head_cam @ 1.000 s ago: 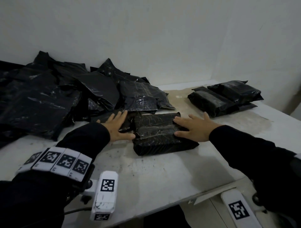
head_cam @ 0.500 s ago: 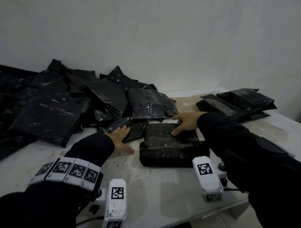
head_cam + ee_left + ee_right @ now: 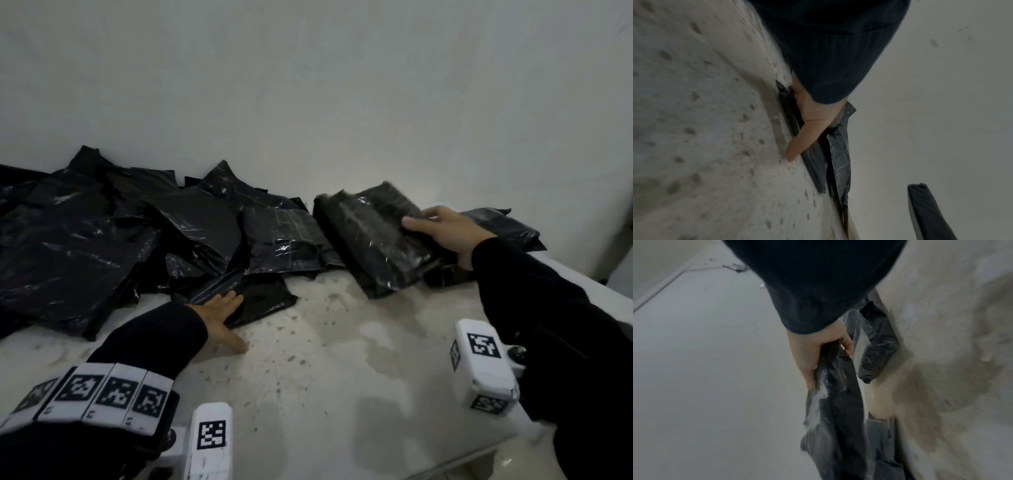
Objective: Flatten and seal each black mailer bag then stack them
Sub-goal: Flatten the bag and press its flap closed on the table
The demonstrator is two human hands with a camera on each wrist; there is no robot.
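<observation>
Item 1: our right hand (image 3: 445, 236) grips packed black mailer bag (image 3: 373, 236), thumb over top face, fingers curled under near edge; bag lifted, tilted, off table (image 3: 335, 370).

Item 2: sealed stack (image 3: 507, 229), under and just beyond right hand, partly hidden by it.

Item 3: our left hand (image 3: 222, 317) spread flat, fingers straight on flat mailer (image 3: 263, 298), thumb on table.

Item 4: loose pile of black mailers (image 3: 102, 236), beyond left hand, against wall (image 3: 308, 85).
</observation>
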